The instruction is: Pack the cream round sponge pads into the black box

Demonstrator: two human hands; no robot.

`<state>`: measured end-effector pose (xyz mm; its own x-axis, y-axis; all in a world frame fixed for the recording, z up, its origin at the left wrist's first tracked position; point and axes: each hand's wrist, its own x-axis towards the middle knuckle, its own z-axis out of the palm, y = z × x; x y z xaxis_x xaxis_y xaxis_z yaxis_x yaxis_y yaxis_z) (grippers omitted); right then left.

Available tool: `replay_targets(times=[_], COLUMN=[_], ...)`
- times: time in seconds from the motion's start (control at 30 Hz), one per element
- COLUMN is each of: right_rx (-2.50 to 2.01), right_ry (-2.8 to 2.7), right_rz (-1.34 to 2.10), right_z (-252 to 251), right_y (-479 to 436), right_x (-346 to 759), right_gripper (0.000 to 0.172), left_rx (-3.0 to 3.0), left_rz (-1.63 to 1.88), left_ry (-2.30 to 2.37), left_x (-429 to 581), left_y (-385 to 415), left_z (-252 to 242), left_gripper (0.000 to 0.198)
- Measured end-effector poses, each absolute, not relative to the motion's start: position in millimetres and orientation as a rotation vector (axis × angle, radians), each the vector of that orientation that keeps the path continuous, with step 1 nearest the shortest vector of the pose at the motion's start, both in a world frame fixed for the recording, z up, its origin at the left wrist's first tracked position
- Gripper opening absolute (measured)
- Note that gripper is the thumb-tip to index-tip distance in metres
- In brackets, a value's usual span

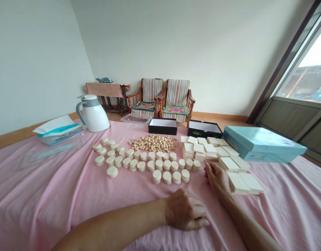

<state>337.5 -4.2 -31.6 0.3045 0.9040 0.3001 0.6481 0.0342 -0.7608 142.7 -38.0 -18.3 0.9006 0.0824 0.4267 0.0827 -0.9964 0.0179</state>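
Observation:
My left hand (185, 210) lies palm down on the pink cloth (71, 202), fingers curled loosely toward the right, with nothing visibly in it. My right hand (217, 177) rests on the cloth beside stacks of pale square wooden tiles (240, 177), fingers bent and touching the cloth near the tiles' edge. Just beyond both hands stand rows of stacked pale oval wooden discs (150, 164). Behind them lies a heap of small round wooden beads (153, 143).
A white jug (93, 113) and a plastic-wrapped packet (59, 130) sit at the left. Two open black boxes (162, 126) and a clear tub (135, 120) line the far edge. A light blue box (262, 143) lies at the right. Two wooden chairs (162, 99) stand by the wall.

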Motion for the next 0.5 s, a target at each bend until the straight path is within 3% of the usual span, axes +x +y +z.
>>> replay_targets(times=[0.5], right_rx=[-1.706], right_ry=[-1.478], right_rz=[0.403], right_z=[-41.1], right_y=[-8.4], right_x=[337.9], right_gripper=[0.036], left_rx=[-3.188], left_rz=[-0.48], left_ry=[-0.232], left_x=[152.8], left_y=[-27.4], left_z=[-32.5], left_gripper=[0.036])
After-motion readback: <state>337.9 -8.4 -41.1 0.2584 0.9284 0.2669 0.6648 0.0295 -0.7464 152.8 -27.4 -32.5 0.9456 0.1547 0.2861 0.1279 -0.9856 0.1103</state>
